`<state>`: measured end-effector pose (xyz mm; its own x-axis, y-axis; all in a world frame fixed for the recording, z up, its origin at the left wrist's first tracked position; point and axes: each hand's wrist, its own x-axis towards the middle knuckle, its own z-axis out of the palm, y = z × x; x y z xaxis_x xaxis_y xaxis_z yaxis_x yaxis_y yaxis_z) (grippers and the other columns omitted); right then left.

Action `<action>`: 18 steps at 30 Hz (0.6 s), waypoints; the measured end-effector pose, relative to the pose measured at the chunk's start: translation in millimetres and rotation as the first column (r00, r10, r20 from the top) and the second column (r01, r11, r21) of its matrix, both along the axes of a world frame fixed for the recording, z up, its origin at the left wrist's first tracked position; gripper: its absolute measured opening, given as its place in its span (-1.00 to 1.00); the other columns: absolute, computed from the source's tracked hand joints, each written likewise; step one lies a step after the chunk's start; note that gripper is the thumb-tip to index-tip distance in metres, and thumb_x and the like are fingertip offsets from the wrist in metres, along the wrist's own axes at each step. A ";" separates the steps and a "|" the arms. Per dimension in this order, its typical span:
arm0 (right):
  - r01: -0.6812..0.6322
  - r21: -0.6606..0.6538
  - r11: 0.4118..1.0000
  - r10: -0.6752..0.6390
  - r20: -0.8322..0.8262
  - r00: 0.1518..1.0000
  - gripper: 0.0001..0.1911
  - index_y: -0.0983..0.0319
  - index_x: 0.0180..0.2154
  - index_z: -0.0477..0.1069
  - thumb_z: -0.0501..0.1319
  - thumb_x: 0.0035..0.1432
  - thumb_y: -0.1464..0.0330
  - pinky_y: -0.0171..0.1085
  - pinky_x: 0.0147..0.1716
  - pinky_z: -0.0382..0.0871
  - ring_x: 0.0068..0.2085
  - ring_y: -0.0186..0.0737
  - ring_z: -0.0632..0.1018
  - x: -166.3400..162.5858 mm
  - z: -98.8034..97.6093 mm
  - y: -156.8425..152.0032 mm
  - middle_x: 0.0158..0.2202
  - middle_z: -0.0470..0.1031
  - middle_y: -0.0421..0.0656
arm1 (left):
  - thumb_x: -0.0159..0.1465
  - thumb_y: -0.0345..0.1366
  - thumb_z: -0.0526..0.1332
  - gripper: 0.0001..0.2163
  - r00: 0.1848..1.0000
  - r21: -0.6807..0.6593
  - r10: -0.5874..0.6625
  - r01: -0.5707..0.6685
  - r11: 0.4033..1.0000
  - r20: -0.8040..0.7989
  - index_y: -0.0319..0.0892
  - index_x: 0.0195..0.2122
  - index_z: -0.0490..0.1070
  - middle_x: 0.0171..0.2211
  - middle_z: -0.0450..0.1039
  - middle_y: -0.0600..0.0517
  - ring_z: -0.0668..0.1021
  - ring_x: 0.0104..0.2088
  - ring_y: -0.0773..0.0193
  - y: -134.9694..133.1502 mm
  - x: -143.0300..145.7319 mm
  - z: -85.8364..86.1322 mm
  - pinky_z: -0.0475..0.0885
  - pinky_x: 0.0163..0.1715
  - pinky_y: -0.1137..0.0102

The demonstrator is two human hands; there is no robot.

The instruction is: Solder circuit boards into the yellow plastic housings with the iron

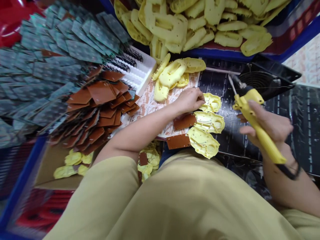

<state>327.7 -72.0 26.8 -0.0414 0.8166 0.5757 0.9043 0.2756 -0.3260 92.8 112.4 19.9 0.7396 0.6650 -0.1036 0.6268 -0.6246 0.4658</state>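
My right hand (271,126) is wrapped round a yellow soldering gun (260,128), its metal tip pointing up and away from me. My left hand (191,100) is closed in a pinch at the left edge of the farthest yellow plastic shell (212,102); whatever its fingers hold is hidden. Nearer to me lie a middle yellow shell (211,122) and a front yellow shell (204,142), inner sides up, with thin wires in them. A brown circuit board (184,122) adjoins the middle shell, and another brown board (178,141) adjoins the front one.
Piled circuit boards (97,106) fill the left side, beside a white foam tray (143,71). Loose yellow shells (172,75) lie beyond my left hand. At the back stands a blue-rimmed crate (282,56) of yellow parts, with a black fan (260,78) before it.
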 end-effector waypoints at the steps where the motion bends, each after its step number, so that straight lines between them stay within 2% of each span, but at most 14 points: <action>1: 0.042 0.064 0.997 -0.044 0.018 0.999 -0.25 0.12 0.16 0.63 0.17 0.37 -0.31 -0.16 -0.30 0.65 -0.35 -0.11 0.71 3.4 0.6 -8.3 -0.32 0.72 -0.11 | 0.35 -0.36 0.26 -0.75 1.000 -0.007 0.002 -0.002 1.000 0.005 -0.19 -0.05 0.73 0.00 0.71 -0.09 0.67 0.08 0.05 -0.7 0.4 -0.5 0.51 0.19 0.21; 2: 0.083 0.125 0.989 -0.087 0.026 0.996 -0.26 0.14 0.14 0.64 0.18 0.37 -0.30 -0.17 -0.31 0.65 -0.35 -0.10 0.71 5.8 -1.2 -15.2 -0.29 0.73 -0.08 | 0.35 -0.36 0.26 -0.75 1.000 -0.009 0.002 -0.002 1.000 0.005 -0.18 -0.06 0.73 -0.01 0.71 -0.08 0.66 0.09 0.04 -1.5 0.9 -0.3 0.51 0.19 0.21; 4: 0.126 0.187 0.974 -0.123 -0.028 0.992 -0.43 0.14 0.11 0.65 0.27 0.39 -0.15 -0.17 -0.32 0.67 -0.34 -0.11 0.72 7.2 -10.3 -25.0 -0.22 0.75 -0.08 | 0.35 -0.38 0.25 -0.74 1.000 -0.005 0.002 -0.002 1.000 -0.019 -0.19 -0.06 0.73 0.01 0.71 -0.10 0.66 0.11 0.01 -3.6 2.8 1.8 0.50 0.22 0.18; 7: 0.102 0.120 0.987 -0.074 -0.220 0.973 -0.58 0.07 0.16 0.61 0.39 0.36 0.08 -0.13 -0.28 0.72 -0.28 -0.09 0.76 3.8 -28.6 -32.5 -0.11 0.77 -0.15 | 0.36 -0.40 0.23 -0.72 0.996 0.001 0.011 -0.011 1.000 -0.087 -0.24 -0.02 0.73 0.03 0.71 -0.15 0.66 0.13 -0.05 -6.5 6.9 7.9 0.49 0.24 0.14; 9: 0.079 0.036 0.996 -0.065 -0.290 0.955 -0.63 0.03 0.10 0.63 0.43 0.32 0.08 -0.08 -0.24 0.75 -0.25 -0.04 0.77 1.2 -36.4 -33.5 -0.10 0.77 -0.17 | 0.38 -0.39 0.22 -0.70 0.992 0.000 0.017 -0.017 1.000 -0.127 -0.26 0.00 0.72 0.03 0.70 -0.17 0.66 0.13 -0.08 -7.7 9.3 12.2 0.50 0.25 0.12; 11: 0.079 -0.027 0.996 -0.084 -0.298 0.951 -0.71 0.03 -0.11 0.67 0.45 0.28 0.00 -0.06 -0.29 0.75 -0.29 -0.03 0.76 -0.4 -38.2 -31.5 -0.19 0.76 -0.18 | 0.38 -0.38 0.22 -0.70 0.988 0.003 0.018 -0.018 1.000 -0.155 -0.27 0.01 0.72 0.03 0.71 -0.19 0.67 0.13 -0.10 -8.4 10.8 15.3 0.50 0.23 0.11; 13: 0.065 -0.045 0.997 -0.075 -0.289 0.954 -0.67 0.04 -0.25 0.64 0.45 0.25 -0.06 -0.08 -0.37 0.73 -0.36 -0.04 0.74 -1.4 -35.7 -27.2 -0.30 0.74 -0.17 | 0.38 -0.37 0.21 -0.69 0.985 0.010 0.014 -0.013 1.000 -0.169 -0.26 0.01 0.73 0.01 0.71 -0.19 0.67 0.12 -0.10 -8.6 11.5 16.7 0.51 0.23 0.10; 18: -0.082 -0.005 0.997 0.078 -0.273 0.959 -0.73 0.06 -0.30 0.62 0.47 0.29 0.04 -0.14 -0.37 0.73 -0.37 -0.08 0.75 -3.3 -28.0 -14.1 -0.36 0.71 -0.19 | 0.37 -0.38 0.23 -0.70 0.985 0.019 0.021 -0.017 1.000 -0.171 -0.24 0.01 0.73 0.00 0.72 -0.17 0.68 0.10 -0.08 -8.6 12.4 16.5 0.51 0.20 0.13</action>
